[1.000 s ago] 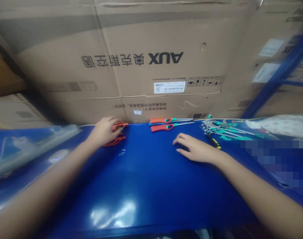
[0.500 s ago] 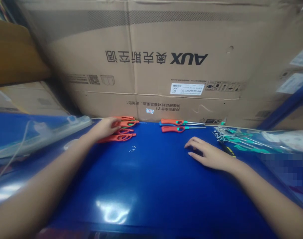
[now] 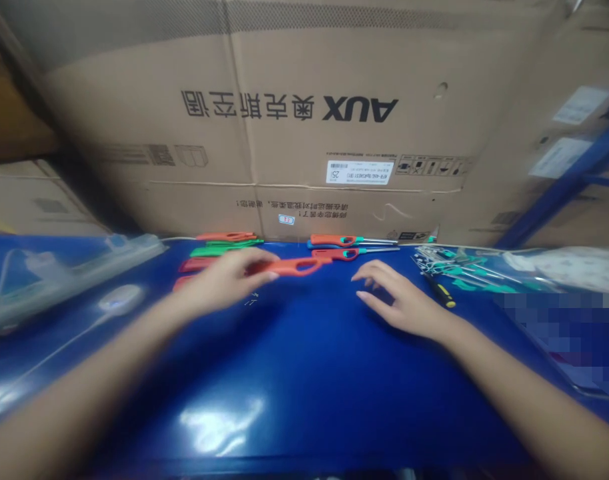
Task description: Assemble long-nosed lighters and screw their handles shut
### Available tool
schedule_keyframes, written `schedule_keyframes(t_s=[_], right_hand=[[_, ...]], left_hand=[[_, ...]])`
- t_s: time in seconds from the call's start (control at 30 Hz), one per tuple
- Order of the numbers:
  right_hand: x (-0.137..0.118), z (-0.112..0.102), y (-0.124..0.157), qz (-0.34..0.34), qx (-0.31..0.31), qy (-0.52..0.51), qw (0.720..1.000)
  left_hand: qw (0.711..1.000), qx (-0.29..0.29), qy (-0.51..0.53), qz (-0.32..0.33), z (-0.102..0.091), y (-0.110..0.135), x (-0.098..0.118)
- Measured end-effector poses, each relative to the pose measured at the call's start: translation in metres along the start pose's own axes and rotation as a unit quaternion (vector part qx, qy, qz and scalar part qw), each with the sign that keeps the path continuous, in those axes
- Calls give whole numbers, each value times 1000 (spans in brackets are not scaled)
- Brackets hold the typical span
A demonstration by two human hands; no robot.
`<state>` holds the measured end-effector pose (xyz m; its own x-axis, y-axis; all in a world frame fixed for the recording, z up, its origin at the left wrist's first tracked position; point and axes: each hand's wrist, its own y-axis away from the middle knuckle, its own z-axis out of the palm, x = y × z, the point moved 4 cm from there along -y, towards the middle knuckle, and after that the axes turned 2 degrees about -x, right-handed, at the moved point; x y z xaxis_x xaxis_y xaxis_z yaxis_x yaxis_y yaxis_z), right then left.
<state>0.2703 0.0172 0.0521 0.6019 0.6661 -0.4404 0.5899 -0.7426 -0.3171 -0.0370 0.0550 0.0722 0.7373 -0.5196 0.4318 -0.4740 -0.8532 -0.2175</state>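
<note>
My left hand [image 3: 237, 277] grips an orange lighter handle [image 3: 297, 267] that has a trigger hole and no metal tube on it. It is held above the blue table [image 3: 304, 373], pointing right. Behind and under that hand lie more handles, among them an orange one [image 3: 224, 236] and a green one [image 3: 219, 248]. My right hand [image 3: 399, 297] hovers with thumb and fingers apart, holding nothing. Just beyond it, two red-orange gas lighters [image 3: 337, 254] with metal tubes lie side by side, with something blue between them.
At right sit a bag of metal tubes with green parts [image 3: 464, 270] and a black-yellow screwdriver [image 3: 442, 292]. A power strip [image 3: 84, 280] and a white round device [image 3: 120, 299] are at left. Tiny pins [image 3: 252, 299] lie mid-table. A large cardboard box [image 3: 284, 147] stands behind.
My left hand has lifted an orange lighter handle from the left pile and moved it right. My right hand stays near the same place, open. The view has shifted slightly.
</note>
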Motion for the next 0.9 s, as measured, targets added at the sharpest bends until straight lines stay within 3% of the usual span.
schedule_keyframes(t_s=[0.07, 0.13, 0.27, 0.47, 0.9], right_hand=[[-14, -3, -1, -23, 42, -8, 999], [-24, 0, -1, -47, 20, 1, 999], [-27, 16, 0, -63, -84, 6, 995], [-8, 34, -3, -36, -107, -90, 990], [-5, 24, 0, -35, -119, -33, 992]], left_hand=[[998, -22, 35, 52, 32, 9, 36], [993, -44, 67, 91, 61, 16, 60], [989, -38, 51, 135, 89, 20, 69], [988, -13, 42, 146, 90, 14, 53], [982, -58, 75, 166, 91, 12, 47]])
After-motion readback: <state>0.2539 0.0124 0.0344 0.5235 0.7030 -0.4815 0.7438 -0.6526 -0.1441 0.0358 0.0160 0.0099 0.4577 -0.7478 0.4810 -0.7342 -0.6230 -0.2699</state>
